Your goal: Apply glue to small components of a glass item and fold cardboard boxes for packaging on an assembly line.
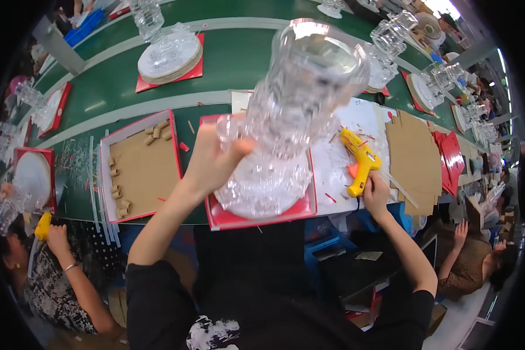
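Observation:
My left hand (216, 154) is raised over the bench, its fingers closed around a clear, faceted glass mug or cup (309, 81) that looks large and close. It may be several stacked together; the transparency blurs this. Below it, a clear glass dish on a white round base (262, 195) sits in a red shallow box (262, 220) at the bench's front edge. To the right, my right hand (377, 197) closes on a yellow hot glue gun (364, 154), held low over a white sheet with its nozzle pointing up and left.
On the left stands a red-edged tray (140, 163) with several short cardboard tubes (151, 137). Brown cardboard sheets (415, 157) and red card pieces (450, 160) lie right. Glassware on a white round base (170, 55) stands beyond. A co-worker's hand (58, 239) is near another yellow glue gun (43, 226).

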{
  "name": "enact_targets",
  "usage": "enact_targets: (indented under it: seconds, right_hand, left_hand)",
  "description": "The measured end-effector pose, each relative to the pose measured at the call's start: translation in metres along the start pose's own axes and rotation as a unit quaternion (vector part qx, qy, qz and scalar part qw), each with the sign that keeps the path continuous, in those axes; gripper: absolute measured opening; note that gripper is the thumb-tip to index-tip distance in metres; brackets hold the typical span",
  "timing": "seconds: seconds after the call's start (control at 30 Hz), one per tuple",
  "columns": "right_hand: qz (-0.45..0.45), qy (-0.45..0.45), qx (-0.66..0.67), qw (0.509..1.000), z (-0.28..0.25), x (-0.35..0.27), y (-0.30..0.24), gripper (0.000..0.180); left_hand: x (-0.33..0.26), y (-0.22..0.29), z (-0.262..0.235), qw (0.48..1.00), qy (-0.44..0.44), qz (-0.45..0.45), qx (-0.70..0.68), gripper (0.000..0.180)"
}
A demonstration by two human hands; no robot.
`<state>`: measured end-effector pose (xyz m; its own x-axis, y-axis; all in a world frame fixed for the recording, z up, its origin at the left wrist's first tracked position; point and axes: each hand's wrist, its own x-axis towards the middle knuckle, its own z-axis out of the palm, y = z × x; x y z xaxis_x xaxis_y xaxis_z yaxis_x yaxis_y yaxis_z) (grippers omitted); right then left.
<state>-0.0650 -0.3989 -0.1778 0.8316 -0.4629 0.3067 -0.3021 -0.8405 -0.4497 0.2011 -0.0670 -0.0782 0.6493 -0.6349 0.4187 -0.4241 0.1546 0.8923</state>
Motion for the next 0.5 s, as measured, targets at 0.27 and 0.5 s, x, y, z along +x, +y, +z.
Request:
enact_targets:
  seconds: [0.27,0.5]
  right_hand:
    - [0.115,-0.179,0.085,0.973,-0.046,0.021,-0.016,0.014]
    - [0.038,-0.156,0.21,0.964,-0.04,0.058,-0.113,0.014]
  left_hand:
    - [-0.015,-0.003,-0.047,0.985,-0.165,-0.055,-0.001,0.066]
    - [-0.015,-0.002,-0.065,0.959,-0.136,-0.174,0.178,0.061]
